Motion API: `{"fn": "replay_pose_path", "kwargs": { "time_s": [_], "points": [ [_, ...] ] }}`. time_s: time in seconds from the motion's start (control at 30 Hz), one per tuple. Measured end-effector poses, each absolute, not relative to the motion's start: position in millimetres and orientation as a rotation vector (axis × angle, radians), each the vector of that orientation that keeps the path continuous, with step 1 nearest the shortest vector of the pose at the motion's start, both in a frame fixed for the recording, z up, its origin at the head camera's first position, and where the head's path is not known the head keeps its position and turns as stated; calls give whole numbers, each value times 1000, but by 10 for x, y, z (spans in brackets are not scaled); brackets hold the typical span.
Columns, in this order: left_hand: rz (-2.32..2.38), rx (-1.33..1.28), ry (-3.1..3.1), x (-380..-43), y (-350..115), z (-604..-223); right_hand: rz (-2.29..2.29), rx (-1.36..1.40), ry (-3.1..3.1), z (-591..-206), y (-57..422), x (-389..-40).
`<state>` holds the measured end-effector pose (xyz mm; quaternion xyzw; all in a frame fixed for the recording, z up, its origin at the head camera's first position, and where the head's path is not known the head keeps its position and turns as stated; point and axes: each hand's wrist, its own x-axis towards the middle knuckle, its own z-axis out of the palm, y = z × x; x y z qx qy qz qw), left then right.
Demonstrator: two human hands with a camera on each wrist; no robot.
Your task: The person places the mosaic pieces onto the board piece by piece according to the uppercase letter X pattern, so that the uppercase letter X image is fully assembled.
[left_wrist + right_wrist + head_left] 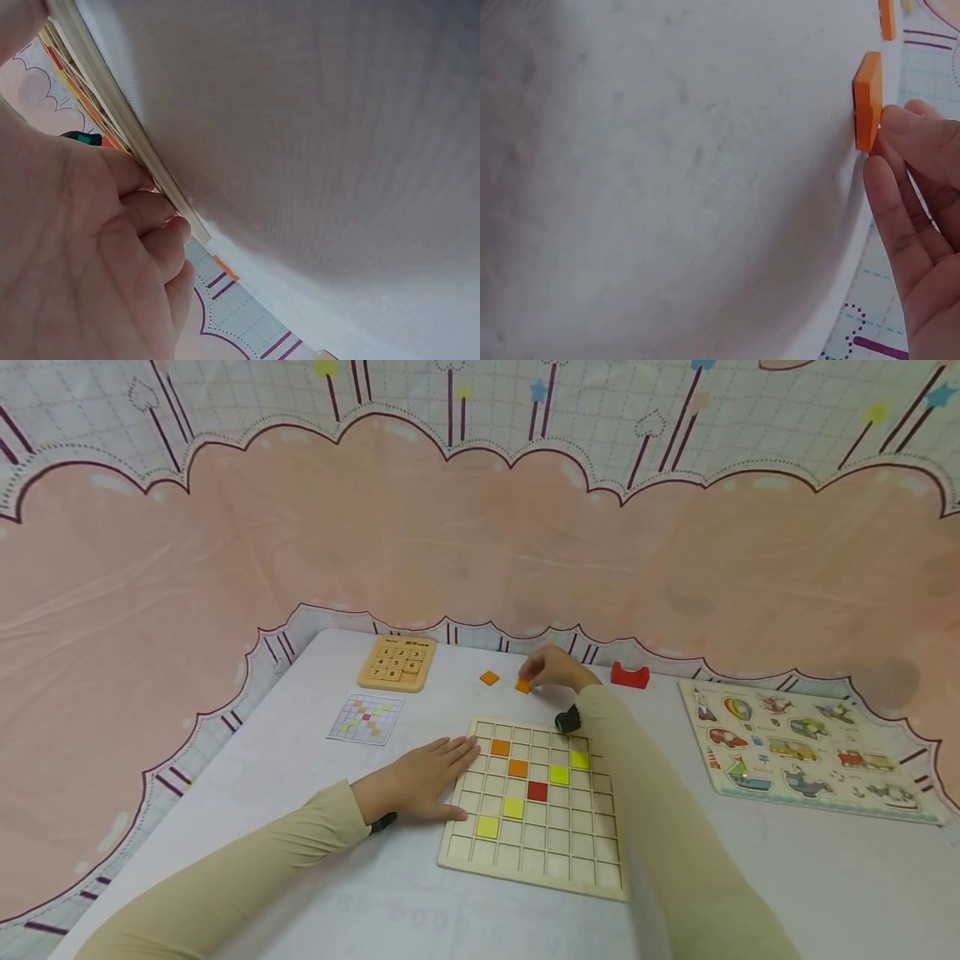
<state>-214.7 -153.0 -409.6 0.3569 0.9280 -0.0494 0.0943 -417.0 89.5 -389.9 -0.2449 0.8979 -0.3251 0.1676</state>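
A wooden grid board (525, 862) lies on the white table. Its squares hold two orange tiles (500, 747), a red tile (537, 791) and several yellow tiles (559, 775), set along crossing diagonals. Fingers spread, my left hand (420, 778) rests against the board's left edge; the left wrist view shows the fingertips touching the board's side (154, 169). Beyond the board's far edge, my right hand (553, 667) pinches an orange tile (868, 101) by its edge, thumb and fingertips at one side. Another loose orange tile (489, 677) lies just left of it.
A printed pattern card (365, 719) lies left of the board, below a wooden number puzzle (396, 663). At the back right stands a red notched block (630, 676). A vehicle picture puzzle (806, 752) lies on the right. A patterned cloth (480, 527) hangs behind the table.
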Motion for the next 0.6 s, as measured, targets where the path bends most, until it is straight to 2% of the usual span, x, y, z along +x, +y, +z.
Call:
{"fn": "replay_pose_path", "kwargs": {
  "time_s": [0.6],
  "points": [
    [-136,1036,2741,-2130,-1518,-4073,-815,-633,2541,-3945,876,-4175]
  ]
}}
